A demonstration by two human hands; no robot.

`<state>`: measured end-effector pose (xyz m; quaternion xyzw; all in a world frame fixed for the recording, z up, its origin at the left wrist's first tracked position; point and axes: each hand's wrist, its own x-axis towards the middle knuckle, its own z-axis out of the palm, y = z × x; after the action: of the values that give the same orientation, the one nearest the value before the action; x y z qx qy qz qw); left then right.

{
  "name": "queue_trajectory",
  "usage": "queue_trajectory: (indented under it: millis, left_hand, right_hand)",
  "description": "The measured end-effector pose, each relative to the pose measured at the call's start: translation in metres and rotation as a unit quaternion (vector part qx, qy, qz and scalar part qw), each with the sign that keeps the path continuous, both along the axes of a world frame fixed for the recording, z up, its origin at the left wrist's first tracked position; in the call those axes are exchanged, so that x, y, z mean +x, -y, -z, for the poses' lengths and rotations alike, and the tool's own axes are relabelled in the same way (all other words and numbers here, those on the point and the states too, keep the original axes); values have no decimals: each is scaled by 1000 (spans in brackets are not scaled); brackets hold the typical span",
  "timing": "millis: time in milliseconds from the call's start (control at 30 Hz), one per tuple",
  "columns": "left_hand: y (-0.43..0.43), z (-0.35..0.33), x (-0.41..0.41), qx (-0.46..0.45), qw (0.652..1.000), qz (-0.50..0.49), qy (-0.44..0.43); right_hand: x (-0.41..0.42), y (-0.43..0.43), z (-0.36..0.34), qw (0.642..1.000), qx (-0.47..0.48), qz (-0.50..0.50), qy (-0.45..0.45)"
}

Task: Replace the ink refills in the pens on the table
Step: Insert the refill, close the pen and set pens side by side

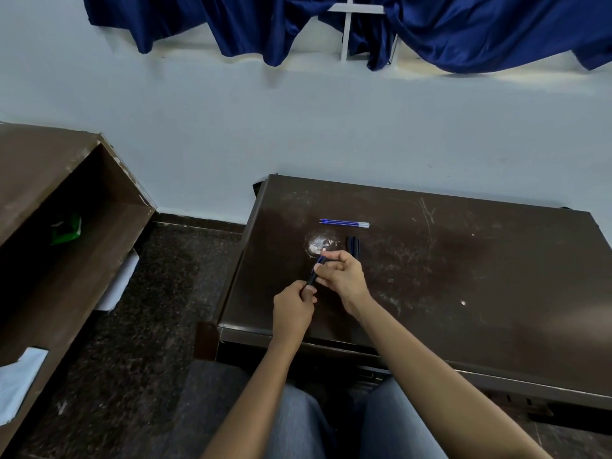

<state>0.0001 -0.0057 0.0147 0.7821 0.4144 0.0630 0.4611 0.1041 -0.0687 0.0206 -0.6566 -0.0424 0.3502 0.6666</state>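
Note:
A dark blue pen (314, 272) is held between both hands above the dark brown table (463, 293). My left hand (293, 309) grips its lower end. My right hand (342, 274) pinches its upper end with fingertips. Blue ink refills (344, 222) lie side by side on the table farther back. Dark pens (353, 244) lie just behind my right hand, partly hidden by it.
A pale worn patch (317, 244) marks the tabletop near the hands. A brown open cabinet (66, 207) stands to the left with a green item (66, 228) inside. The wall and blue curtain (430, 28) are behind the table. My knees (347, 425) are under the front edge.

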Motion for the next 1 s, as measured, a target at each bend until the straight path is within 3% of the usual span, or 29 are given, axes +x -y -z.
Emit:
queue_trajectory:
  millis: [200, 433, 600, 767, 1000]
  left_hand:
    - [5, 5, 5, 56, 998, -30, -18]
    - [6, 11, 22, 54, 998, 22, 12]
    - [4, 14, 42, 77, 997, 19, -4]
    - [1, 10, 64, 104, 993, -18, -58]
    - [11, 14, 78, 112, 990, -27, -83]
  right_hand:
    - [-4, -6, 4, 997, -29, 67, -1]
    - [16, -2, 12, 985, -126, 61, 100]
    - [36, 6, 13, 986, -111, 38, 121]
    - [54, 25, 28, 949, -213, 74, 220]
    - [47, 37, 53, 926, -270, -6, 262]
